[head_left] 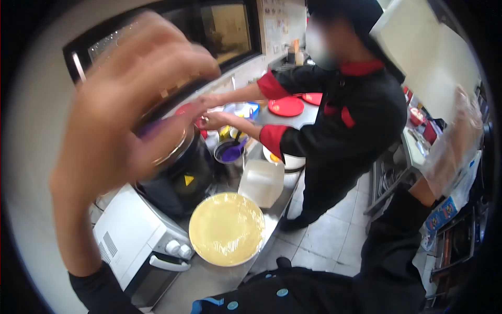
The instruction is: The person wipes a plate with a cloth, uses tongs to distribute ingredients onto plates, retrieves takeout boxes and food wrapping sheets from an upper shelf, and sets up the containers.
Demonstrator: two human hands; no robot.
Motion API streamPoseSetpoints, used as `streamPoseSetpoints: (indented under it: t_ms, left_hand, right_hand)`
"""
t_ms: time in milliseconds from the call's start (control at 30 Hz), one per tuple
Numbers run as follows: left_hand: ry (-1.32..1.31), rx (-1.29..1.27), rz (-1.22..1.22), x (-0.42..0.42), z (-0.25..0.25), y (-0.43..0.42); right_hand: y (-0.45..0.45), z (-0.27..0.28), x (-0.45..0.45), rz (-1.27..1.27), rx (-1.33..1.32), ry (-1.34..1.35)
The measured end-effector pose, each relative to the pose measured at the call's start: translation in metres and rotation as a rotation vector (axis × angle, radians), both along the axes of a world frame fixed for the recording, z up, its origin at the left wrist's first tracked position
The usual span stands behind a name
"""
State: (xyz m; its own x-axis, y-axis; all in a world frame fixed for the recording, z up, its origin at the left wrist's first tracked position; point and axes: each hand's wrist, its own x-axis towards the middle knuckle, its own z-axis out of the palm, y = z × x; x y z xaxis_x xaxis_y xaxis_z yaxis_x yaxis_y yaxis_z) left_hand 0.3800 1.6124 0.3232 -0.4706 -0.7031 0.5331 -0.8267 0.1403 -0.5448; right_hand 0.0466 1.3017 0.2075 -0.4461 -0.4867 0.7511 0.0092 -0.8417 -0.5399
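Observation:
My left hand (125,104) is raised large and blurred at the left, bare, its fingers curved over and its thumb apart from them. Nothing shows in its grasp; a purple strip lies behind the thumb. At the far right my right hand (454,144) is held up in a loose clear plastic glove, fingers extended, with nothing visible in it. Below my left hand stand a black round cooker (180,180) and a white microwave (138,235). A round pale yellow item under plastic wrap (227,229) lies on the counter beside the microwave.
A co-worker (345,120) in black with red cuffs reaches both hands over the cooker. Near them are a pot with a purple utensil (230,152), a white container (261,182) and red plates (286,106). A shelf unit (389,167) stands right, beyond the tiled floor (324,235).

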Motion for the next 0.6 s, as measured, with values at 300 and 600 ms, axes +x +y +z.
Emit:
streamPoseSetpoints:
  t_ms: [300, 600]
  left_hand:
    - [0.585, 0.616, -0.035, -0.003, -0.172, -0.132]
    - [0.574, 0.606, -0.017, 0.021, -0.303, -0.248]
  right_hand:
    - [-0.031, -0.176, -0.115, -0.16, 0.463, -0.097]
    - [-0.084, -0.36, -0.222, 0.493, 0.664, -0.755]
